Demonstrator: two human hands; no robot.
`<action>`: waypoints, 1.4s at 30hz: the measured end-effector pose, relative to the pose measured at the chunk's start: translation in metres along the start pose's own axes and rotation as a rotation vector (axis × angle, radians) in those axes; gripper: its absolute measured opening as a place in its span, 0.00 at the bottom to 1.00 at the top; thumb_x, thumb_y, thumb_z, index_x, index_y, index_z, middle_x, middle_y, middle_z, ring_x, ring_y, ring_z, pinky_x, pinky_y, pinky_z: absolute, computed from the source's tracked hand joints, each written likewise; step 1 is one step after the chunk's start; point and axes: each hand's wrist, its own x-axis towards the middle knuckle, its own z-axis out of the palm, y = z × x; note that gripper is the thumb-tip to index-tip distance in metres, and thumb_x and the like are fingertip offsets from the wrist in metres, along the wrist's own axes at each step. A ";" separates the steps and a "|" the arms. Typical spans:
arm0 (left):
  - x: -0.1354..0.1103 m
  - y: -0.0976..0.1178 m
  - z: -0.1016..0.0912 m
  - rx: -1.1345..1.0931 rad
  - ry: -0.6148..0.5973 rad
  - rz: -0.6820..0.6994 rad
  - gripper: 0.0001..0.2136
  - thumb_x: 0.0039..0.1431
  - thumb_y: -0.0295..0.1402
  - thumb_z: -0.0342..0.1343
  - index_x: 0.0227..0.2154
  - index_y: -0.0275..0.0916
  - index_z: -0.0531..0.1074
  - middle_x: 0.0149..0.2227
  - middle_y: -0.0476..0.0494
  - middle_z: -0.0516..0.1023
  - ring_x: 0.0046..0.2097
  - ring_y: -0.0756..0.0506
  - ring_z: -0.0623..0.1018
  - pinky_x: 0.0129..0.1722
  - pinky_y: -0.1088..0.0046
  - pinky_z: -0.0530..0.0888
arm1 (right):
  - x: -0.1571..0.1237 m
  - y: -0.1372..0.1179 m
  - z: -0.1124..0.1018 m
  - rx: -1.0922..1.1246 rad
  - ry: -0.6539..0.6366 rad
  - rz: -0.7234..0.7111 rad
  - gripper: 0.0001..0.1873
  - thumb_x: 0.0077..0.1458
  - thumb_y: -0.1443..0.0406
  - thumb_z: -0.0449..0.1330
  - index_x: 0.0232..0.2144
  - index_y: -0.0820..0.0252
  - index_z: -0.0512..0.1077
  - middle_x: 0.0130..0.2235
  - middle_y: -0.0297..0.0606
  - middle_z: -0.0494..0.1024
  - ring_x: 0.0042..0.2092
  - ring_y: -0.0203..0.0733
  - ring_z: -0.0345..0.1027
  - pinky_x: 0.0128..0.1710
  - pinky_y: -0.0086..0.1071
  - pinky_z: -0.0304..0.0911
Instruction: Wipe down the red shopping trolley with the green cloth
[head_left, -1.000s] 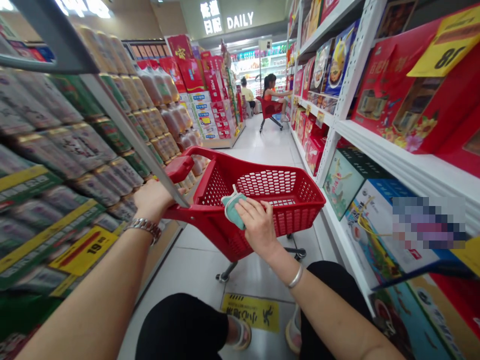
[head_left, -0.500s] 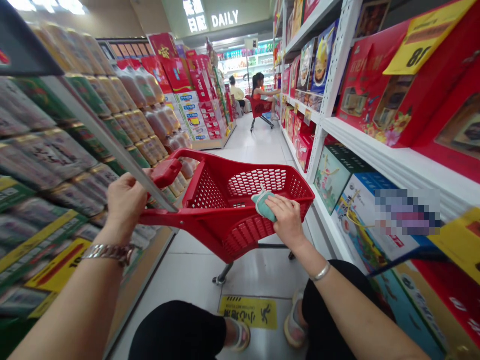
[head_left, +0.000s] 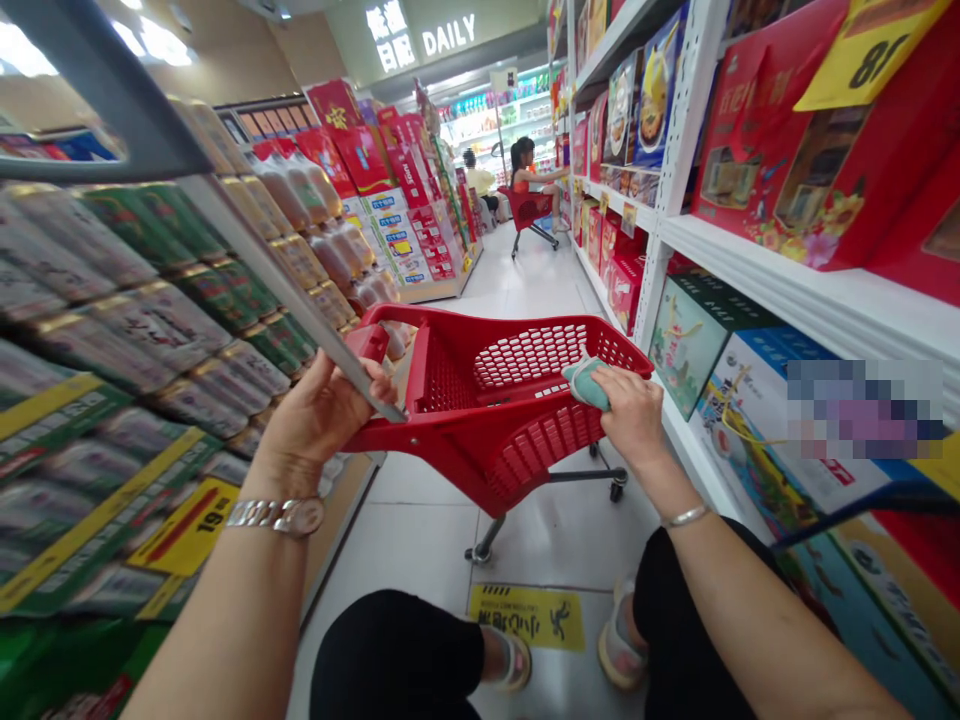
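A red plastic shopping cart (head_left: 450, 435) with perforated basket walls stands in front of my knees. Its grey metal handle pole (head_left: 255, 260) slants up to the left, ending in a dark grey handle (head_left: 150, 130). My left hand (head_left: 319, 410) is closed round the lower pole, close to the cart's red back end; a metal watch (head_left: 277, 515) is on that wrist. With my right hand (head_left: 634, 405) I press a folded teal cloth (head_left: 589, 383) against the basket's near side rim, toward its front corner. Part of the cloth is hidden under my fingers.
Stacked drink packs (head_left: 172, 330) line the left. White shelving (head_left: 679, 130) with red gift boxes (head_left: 772, 150) runs close along the right. Further down the aisle a person (head_left: 521, 165) sits by another red cart (head_left: 529, 205). A yellow caution sticker (head_left: 525, 617) lies between my shoes.
My left hand has moved from the red back end onto the pole. My right hand has slid the cloth along the rim toward the front corner. The cart appears shifted right in view.
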 end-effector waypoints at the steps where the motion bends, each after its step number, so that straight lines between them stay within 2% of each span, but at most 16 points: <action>1: 0.001 0.000 0.003 -0.018 -0.030 -0.009 0.25 0.61 0.53 0.52 0.28 0.33 0.76 0.25 0.44 0.71 0.31 0.48 0.72 0.36 0.69 0.74 | 0.001 0.005 0.001 -0.014 0.022 0.032 0.27 0.47 0.78 0.53 0.47 0.58 0.77 0.52 0.43 0.81 0.53 0.49 0.69 0.51 0.42 0.51; 6: 0.005 -0.006 0.012 -0.088 -0.093 -0.029 0.22 0.55 0.53 0.60 0.29 0.35 0.75 0.27 0.46 0.68 0.32 0.47 0.71 0.36 0.68 0.73 | 0.008 0.019 0.001 -0.062 0.195 0.209 0.23 0.50 0.74 0.54 0.47 0.60 0.78 0.47 0.46 0.82 0.48 0.52 0.70 0.49 0.44 0.54; 8: 0.007 -0.009 0.012 -0.089 -0.090 -0.038 0.23 0.53 0.54 0.61 0.28 0.35 0.74 0.27 0.47 0.67 0.31 0.47 0.70 0.35 0.68 0.72 | 0.010 0.010 0.000 -0.036 0.264 0.181 0.22 0.52 0.73 0.53 0.48 0.60 0.77 0.48 0.47 0.82 0.49 0.52 0.70 0.50 0.44 0.56; 11: 0.009 -0.010 0.011 -0.076 -0.097 -0.043 0.24 0.51 0.56 0.61 0.27 0.36 0.73 0.26 0.48 0.66 0.31 0.48 0.70 0.35 0.68 0.72 | 0.008 -0.026 -0.003 0.088 0.309 -0.042 0.24 0.54 0.74 0.52 0.51 0.58 0.76 0.50 0.44 0.82 0.52 0.48 0.71 0.53 0.42 0.57; 16: 0.008 -0.008 0.012 -0.064 -0.127 -0.032 0.24 0.56 0.56 0.56 0.26 0.35 0.72 0.25 0.48 0.65 0.31 0.48 0.69 0.35 0.70 0.72 | -0.003 -0.115 -0.010 0.323 0.311 -0.411 0.24 0.60 0.76 0.51 0.55 0.56 0.73 0.53 0.41 0.80 0.59 0.44 0.67 0.58 0.43 0.55; 19: 0.007 -0.007 0.012 -0.072 -0.149 -0.054 0.24 0.57 0.56 0.55 0.27 0.36 0.72 0.26 0.48 0.65 0.31 0.49 0.70 0.36 0.71 0.72 | -0.008 -0.157 -0.009 0.335 0.297 -0.492 0.19 0.64 0.73 0.53 0.52 0.55 0.75 0.55 0.38 0.80 0.60 0.43 0.65 0.60 0.44 0.53; 22: 0.006 -0.007 0.011 -0.075 -0.156 -0.062 0.24 0.55 0.56 0.57 0.27 0.36 0.72 0.26 0.48 0.66 0.31 0.49 0.70 0.36 0.72 0.73 | -0.016 -0.178 0.000 0.306 0.311 -0.528 0.13 0.66 0.69 0.56 0.49 0.54 0.76 0.54 0.36 0.80 0.58 0.44 0.66 0.60 0.45 0.52; 26: 0.006 -0.007 0.010 -0.065 -0.144 -0.047 0.23 0.56 0.55 0.57 0.27 0.35 0.72 0.26 0.49 0.65 0.31 0.50 0.69 0.36 0.73 0.72 | -0.033 -0.177 0.017 0.289 0.326 -0.573 0.12 0.65 0.68 0.59 0.48 0.53 0.77 0.53 0.36 0.80 0.58 0.44 0.66 0.58 0.45 0.51; 33: 0.009 -0.005 0.008 -0.058 -0.130 -0.046 0.24 0.51 0.56 0.61 0.26 0.36 0.72 0.25 0.49 0.64 0.29 0.50 0.68 0.36 0.72 0.72 | -0.066 -0.153 0.039 0.275 0.165 -0.647 0.11 0.66 0.68 0.58 0.46 0.51 0.77 0.52 0.33 0.81 0.56 0.42 0.67 0.52 0.42 0.52; 38: 0.011 -0.004 0.008 -0.061 -0.143 -0.057 0.24 0.50 0.57 0.62 0.26 0.36 0.72 0.25 0.49 0.64 0.30 0.49 0.68 0.35 0.72 0.71 | -0.087 -0.143 0.043 0.248 -0.078 -0.632 0.09 0.65 0.70 0.57 0.43 0.54 0.76 0.46 0.35 0.82 0.50 0.42 0.70 0.50 0.43 0.55; 42: 0.010 -0.003 0.006 -0.049 -0.138 -0.061 0.25 0.48 0.57 0.63 0.25 0.36 0.73 0.25 0.49 0.64 0.30 0.49 0.68 0.35 0.72 0.71 | -0.092 -0.138 0.029 0.205 -0.318 -0.640 0.06 0.61 0.72 0.59 0.36 0.58 0.75 0.36 0.37 0.82 0.39 0.43 0.69 0.48 0.45 0.58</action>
